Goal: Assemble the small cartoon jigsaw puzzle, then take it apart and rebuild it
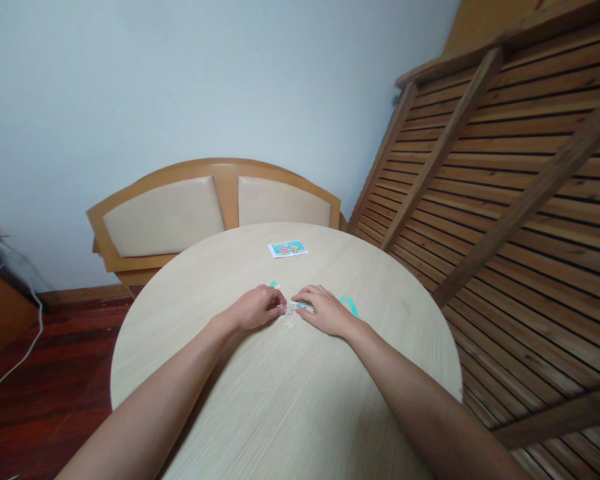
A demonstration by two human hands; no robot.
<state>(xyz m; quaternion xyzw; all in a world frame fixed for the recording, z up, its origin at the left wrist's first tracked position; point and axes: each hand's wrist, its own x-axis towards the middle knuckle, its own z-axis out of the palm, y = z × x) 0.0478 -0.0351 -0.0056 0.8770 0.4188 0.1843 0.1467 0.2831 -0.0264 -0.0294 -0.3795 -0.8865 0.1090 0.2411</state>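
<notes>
Both my hands rest on a round pale wooden table (280,400), fingertips meeting near its middle. My left hand (256,307) is curled, pinching a small pink and white puzzle piece (284,307). My right hand (323,309) is also curled, fingers pressed on a small teal and white piece (300,305) beside it. A pale loose piece (289,324) lies just below the fingertips. More teal pieces (351,306) show behind my right hand, and one small piece (274,285) sits above my left hand.
A small printed picture card (287,249) lies at the table's far side. Behind the table stands a wooden headboard with beige padded panels (215,207). A slatted wooden frame (505,200) leans at the right. Cables (25,333) trail over the dark red floor at left.
</notes>
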